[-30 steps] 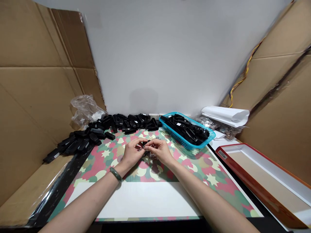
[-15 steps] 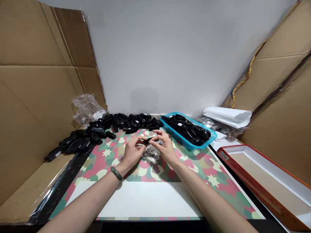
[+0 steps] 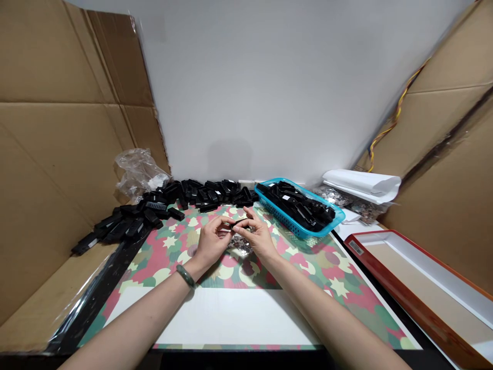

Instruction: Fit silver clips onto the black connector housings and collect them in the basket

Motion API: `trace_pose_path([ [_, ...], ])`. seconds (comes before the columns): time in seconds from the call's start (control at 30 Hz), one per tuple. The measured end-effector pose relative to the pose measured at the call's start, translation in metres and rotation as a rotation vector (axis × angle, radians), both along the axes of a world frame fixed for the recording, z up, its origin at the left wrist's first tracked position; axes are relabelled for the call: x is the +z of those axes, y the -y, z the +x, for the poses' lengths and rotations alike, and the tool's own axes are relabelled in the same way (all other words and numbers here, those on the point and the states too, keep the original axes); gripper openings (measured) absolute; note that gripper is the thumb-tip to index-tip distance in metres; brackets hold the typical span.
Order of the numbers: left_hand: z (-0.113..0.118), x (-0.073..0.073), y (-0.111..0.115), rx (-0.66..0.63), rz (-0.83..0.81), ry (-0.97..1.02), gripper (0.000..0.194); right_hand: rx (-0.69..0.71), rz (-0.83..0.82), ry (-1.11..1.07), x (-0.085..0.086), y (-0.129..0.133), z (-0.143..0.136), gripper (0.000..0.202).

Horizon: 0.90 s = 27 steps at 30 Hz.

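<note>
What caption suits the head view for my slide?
Left hand and right hand hold a small black part near silvery pieces, blue basket farther right.

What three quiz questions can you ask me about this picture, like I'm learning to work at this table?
1. Pick one. What colour is the basket?
A) yellow
B) turquoise
C) white
2. True or false: the bangle is on the person's right arm.
3. Fill in: the fingers of the left hand and right hand meet at a small ____ piece.

Key:
1. B, turquoise.
2. False; it is on the left arm.
3. Black.
</note>
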<state>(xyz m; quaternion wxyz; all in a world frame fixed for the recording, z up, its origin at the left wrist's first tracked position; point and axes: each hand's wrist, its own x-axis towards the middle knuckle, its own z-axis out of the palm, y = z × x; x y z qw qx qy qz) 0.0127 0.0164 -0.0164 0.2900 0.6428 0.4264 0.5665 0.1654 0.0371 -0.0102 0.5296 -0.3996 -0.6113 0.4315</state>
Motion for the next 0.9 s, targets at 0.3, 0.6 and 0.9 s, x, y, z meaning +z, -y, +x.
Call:
trace_pose_path([
  [0.3, 0.001, -0.004, -0.002, 0.019, 0.047, -0.018, 0.014, -0.042, 0.04, 0.029, -0.005, -0.001, -0.002, 0.02],
  [0.6, -0.001, 0.002, -0.003, -0.107, -0.209, 0.238, 0.026, -0.102, 0.126, 0.041, -0.006, 0.0, -0.001, 0.02],
  [0.9, -0.003, 0.004, -0.007, -0.166, -0.301, 0.404, 0.042, -0.175, 0.114, 0.033, 0.012, -0.004, 0.016, 0.032],
])
